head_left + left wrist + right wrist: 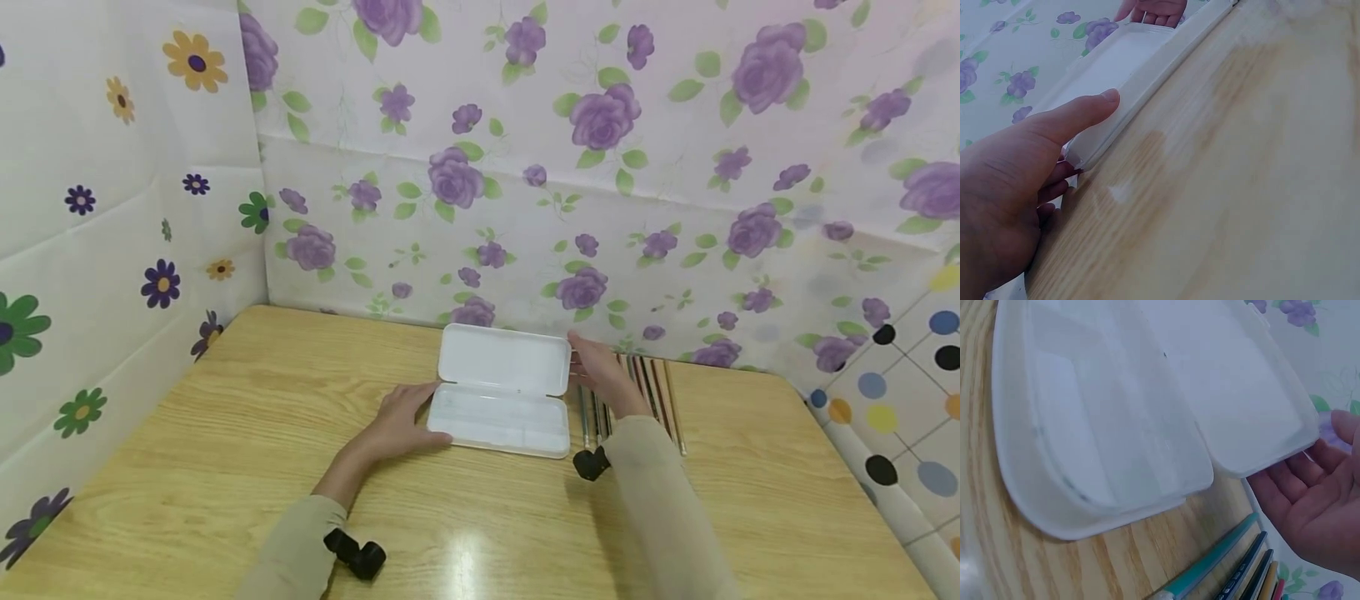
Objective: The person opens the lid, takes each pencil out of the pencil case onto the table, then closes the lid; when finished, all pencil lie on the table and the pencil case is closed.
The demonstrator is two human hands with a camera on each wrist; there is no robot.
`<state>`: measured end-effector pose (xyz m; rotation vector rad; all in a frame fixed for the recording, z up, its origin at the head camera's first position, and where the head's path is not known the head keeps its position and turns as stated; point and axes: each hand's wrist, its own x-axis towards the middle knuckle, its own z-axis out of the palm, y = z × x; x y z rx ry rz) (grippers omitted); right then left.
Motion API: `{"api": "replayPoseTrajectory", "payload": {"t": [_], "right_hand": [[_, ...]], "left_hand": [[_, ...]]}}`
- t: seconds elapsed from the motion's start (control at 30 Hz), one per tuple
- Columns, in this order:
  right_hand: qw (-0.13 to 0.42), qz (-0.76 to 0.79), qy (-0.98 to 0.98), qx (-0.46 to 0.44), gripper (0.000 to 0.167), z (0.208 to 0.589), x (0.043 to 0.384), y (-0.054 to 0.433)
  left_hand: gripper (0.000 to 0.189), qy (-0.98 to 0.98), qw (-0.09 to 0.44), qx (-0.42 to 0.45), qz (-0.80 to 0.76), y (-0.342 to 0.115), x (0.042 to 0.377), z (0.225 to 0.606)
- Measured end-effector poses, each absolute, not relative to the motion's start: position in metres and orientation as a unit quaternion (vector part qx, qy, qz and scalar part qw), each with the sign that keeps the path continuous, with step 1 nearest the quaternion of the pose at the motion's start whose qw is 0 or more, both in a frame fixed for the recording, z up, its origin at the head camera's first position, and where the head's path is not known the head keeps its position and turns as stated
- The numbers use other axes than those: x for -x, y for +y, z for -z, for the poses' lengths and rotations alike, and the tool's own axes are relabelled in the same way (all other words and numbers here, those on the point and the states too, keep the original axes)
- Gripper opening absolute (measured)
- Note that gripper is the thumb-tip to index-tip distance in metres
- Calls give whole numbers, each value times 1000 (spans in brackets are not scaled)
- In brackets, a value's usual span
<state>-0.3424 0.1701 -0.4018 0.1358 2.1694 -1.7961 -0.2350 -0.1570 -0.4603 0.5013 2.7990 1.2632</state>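
A white plastic case lies unfolded on the table, its hinged lid tilted up toward the wall. Low dividers show in its tray in the right wrist view. My left hand holds the tray's left end, with the thumb along the front edge and the fingers round the side, as the left wrist view also shows. At the lid's right end is my right hand; its fingers reach behind the lid's edge, while the thumb stands apart. The fingertips are hidden behind the lid.
Several slender pencil-like sticks lie side by side right of the case, partly under the right forearm. A teal one is closest to the case. Behind the wooden table hangs a cloth with purple flowers.
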Motion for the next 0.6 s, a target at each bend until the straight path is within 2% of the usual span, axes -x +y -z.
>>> {"api": "replayPoseTrajectory", "payload": {"t": [0.27,0.47,0.6], "right_hand": [[165,637,753,-31,60,397,338,170],[183,624,759,18,56,393,333,178],[203,586,782,62,62,388,327,183]], "left_hand": [[92,899,20,-158,-409,-156,235,460],[95,899,27,-146,-412,-156,236,460],[96,900,31,-144,-411,-156,236,460]]}}
